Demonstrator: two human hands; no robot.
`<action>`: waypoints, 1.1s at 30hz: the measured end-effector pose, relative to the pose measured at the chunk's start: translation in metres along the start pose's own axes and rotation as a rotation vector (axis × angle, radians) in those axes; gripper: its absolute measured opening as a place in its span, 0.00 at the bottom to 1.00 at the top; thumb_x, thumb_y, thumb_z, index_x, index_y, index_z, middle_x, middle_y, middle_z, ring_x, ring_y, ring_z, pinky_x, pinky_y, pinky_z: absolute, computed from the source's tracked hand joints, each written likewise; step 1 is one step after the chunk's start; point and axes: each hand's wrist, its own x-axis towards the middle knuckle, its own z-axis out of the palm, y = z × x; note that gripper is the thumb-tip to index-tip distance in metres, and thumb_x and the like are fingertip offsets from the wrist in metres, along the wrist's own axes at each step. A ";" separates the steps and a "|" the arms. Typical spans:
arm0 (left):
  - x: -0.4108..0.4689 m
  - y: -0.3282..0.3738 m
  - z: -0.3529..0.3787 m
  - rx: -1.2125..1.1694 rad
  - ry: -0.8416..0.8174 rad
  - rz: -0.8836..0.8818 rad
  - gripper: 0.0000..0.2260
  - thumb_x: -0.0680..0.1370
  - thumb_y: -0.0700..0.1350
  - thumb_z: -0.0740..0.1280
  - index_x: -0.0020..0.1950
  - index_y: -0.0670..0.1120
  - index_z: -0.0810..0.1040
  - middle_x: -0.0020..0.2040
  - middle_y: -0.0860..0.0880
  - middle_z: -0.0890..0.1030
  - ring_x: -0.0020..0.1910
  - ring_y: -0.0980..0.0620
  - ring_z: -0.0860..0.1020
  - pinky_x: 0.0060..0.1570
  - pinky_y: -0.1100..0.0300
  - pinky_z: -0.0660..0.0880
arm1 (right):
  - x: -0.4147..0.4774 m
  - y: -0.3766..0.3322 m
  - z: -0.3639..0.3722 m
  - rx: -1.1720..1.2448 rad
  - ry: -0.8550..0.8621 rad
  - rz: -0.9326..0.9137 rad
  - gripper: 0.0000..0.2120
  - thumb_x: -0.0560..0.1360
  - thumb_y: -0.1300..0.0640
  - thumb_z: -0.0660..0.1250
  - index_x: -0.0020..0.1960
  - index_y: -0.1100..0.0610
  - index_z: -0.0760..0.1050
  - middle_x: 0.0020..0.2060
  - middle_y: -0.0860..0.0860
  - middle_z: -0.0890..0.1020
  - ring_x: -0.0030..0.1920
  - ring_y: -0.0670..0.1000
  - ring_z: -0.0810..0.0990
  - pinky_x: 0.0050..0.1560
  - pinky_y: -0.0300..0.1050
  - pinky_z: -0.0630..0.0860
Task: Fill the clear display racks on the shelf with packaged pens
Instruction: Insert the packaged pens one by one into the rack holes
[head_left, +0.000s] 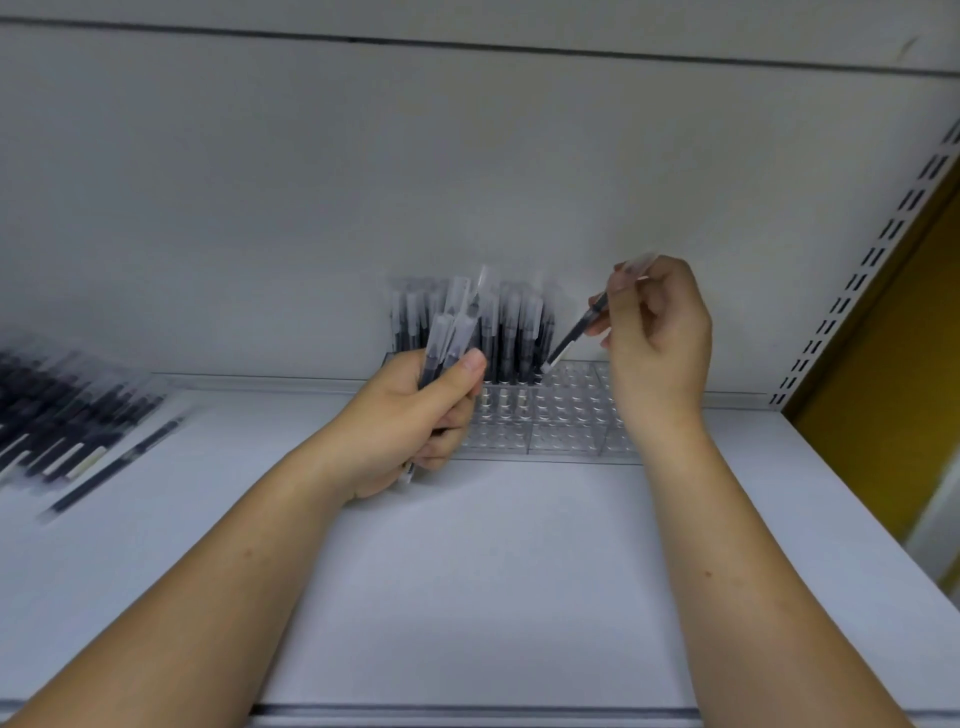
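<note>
A clear display rack (566, 415) with many round holes stands against the shelf's back wall. Its back-left rows hold several upright packaged pens (511, 327), dark with clear sleeves. My left hand (415, 421) grips a bundle of packaged pens (454, 332) just left of the rack's front. My right hand (657, 332) pinches one packaged pen (579, 327), tilted, its lower white tip touching or just above the rack's top beside the filled rows.
A pile of more packaged pens (62, 410) lies at the far left of the white shelf (467, 571), with one loose pen (111, 467) beside it. A perforated shelf upright (872, 260) runs up the right side, with a yellow panel beyond it.
</note>
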 end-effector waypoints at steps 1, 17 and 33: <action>0.000 0.000 -0.001 -0.019 0.001 -0.005 0.21 0.83 0.58 0.63 0.47 0.39 0.68 0.34 0.47 0.56 0.26 0.53 0.56 0.29 0.60 0.52 | -0.001 0.002 0.001 -0.023 -0.020 -0.015 0.07 0.83 0.60 0.64 0.50 0.48 0.73 0.39 0.47 0.82 0.37 0.53 0.83 0.41 0.45 0.78; 0.005 -0.004 -0.004 -0.309 -0.050 -0.007 0.14 0.82 0.48 0.62 0.64 0.42 0.72 0.39 0.46 0.68 0.28 0.51 0.61 0.30 0.59 0.57 | -0.009 0.018 0.008 -0.394 -0.239 -0.007 0.05 0.80 0.54 0.71 0.48 0.54 0.77 0.36 0.44 0.81 0.37 0.43 0.79 0.39 0.34 0.74; 0.002 -0.003 0.001 -0.035 0.018 0.095 0.11 0.88 0.44 0.57 0.63 0.40 0.75 0.43 0.44 0.76 0.27 0.50 0.63 0.30 0.58 0.58 | -0.010 -0.001 0.005 -0.342 -0.101 0.075 0.08 0.76 0.50 0.75 0.45 0.52 0.78 0.37 0.46 0.81 0.35 0.45 0.77 0.39 0.37 0.74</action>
